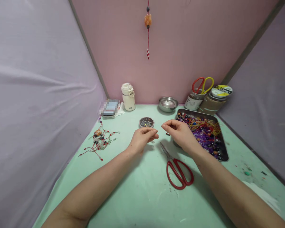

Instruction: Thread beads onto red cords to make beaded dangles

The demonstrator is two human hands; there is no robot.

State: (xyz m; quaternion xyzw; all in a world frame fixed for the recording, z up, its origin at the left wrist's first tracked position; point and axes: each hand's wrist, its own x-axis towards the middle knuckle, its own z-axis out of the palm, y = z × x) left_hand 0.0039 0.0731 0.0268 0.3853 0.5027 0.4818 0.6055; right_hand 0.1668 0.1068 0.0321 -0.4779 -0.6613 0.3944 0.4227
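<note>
Both hands hover over the middle of the green table, fingertips facing each other with a small gap. My left hand (143, 139) is closed in a pinch; whatever it holds is too small to make out. My right hand (180, 133) pinches too, thumb against fingers, and its contents cannot be seen. Just behind my left hand stands a small round dish (146, 119) of tiny shiny pieces. Red-handled scissors (179, 172) lie below my right hand, blades pointing away from me. A tray (224, 148) with beads and cords is beside my right hand, partly hidden by it.
Beaded red-cord ornaments (100, 139) lie at left. Along the back are a blurred box (110, 107), a cream bottle (128, 98), a steel bowl (168, 105), a jar (193, 101) holding scissors and a lidded jar (212, 103). A beaded cord (148, 20) hangs at the pink wall.
</note>
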